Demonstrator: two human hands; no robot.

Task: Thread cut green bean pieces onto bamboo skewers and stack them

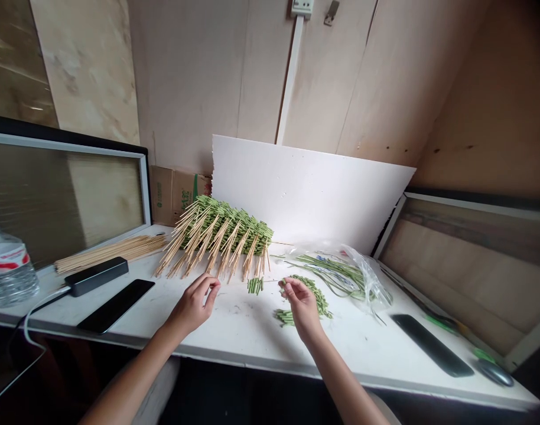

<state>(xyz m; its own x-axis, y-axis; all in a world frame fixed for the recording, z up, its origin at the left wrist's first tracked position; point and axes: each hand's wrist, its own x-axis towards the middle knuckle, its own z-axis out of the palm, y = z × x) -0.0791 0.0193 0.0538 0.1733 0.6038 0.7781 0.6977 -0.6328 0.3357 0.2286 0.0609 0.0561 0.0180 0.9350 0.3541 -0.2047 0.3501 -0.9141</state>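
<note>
Head view looks down on a white tabletop (pixel 252 330) where two bare hands work among cut green bean pieces. The left hand (pixel 194 304) rests low over the table with its fingers curled in and the fingertips pinched toward the thumb; whether anything thin lies between them cannot be told. The right hand (pixel 301 304) is raised just above a loose pile of short bean pieces (pixel 316 295), thumb and forefinger closed on what looks like a single small green piece. Between the hands lies a small cluster of bean pieces (pixel 254 285), apart from both. Behind it, a stack of finished skewers (pixel 221 233) leans with green rows at the top and bamboo ends fanned toward the person. A bundle of bare bamboo skewers (pixel 113 252) lies at the left, near a black power bank (pixel 96 276), a dark phone (pixel 116 305) and a water bottle (pixel 6 268). At the right, a clear plastic bag (pixel 363 274) holds long uncut beans (pixel 332 271)
</note>
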